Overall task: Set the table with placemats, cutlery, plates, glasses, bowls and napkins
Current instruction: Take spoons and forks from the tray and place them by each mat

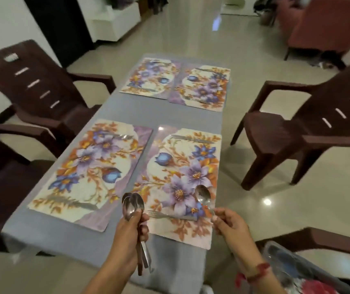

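Currently at spoon-laying: left hand (130, 236) grasps spare spoons (132, 205), right hand (229, 225) pinches one spoon (202, 196) above the near-right placemat (191, 158); next, probably, lay it flat there.

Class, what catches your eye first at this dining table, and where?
Four bright floral placemats on the grey table stand out first. At the near edge, the left hand grips a bunch of spoons; the right hand pinches a single spoon.
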Available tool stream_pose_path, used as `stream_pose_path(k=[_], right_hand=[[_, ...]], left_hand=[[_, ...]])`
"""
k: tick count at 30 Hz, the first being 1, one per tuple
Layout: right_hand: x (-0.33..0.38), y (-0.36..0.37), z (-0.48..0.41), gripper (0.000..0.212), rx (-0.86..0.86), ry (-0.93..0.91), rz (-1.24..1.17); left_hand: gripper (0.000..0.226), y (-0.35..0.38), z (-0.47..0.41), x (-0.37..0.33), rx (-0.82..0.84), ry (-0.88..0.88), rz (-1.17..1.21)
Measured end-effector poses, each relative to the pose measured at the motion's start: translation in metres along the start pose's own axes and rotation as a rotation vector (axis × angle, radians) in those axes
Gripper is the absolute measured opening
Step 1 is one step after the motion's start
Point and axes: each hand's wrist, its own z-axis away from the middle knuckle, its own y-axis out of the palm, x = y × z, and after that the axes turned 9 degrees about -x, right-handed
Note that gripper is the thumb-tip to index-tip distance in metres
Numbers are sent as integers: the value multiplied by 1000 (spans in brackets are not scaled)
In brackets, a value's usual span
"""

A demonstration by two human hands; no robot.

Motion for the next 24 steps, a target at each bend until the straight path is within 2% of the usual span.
stream_pose_path(k=[5,7,11,13,17,20,24], right_hand=[[25,41,-37,21,120,-53,160],[36,50,-65,23,118,-91,202],[43,64,-136,11,95,-147,290],[44,69,-179,9,108,-168,383],[51,80,-277,12,249,-227,550],[55,78,-312,15,323,-281,699],[62,69,-335,15,410,-351,775]], left_hand=[[17,-27,-7,-6,-124,16,106],[14,-29,-12,-6,-154,7,158],[18,-14,-22,-5,-237,18,167],[21,4,-30,-3,-285,10,196],[22,68,-54,0,-437,30,345],[26,107,-63,2,-531,32,428],[20,150,-66,3,-587,35,425]])
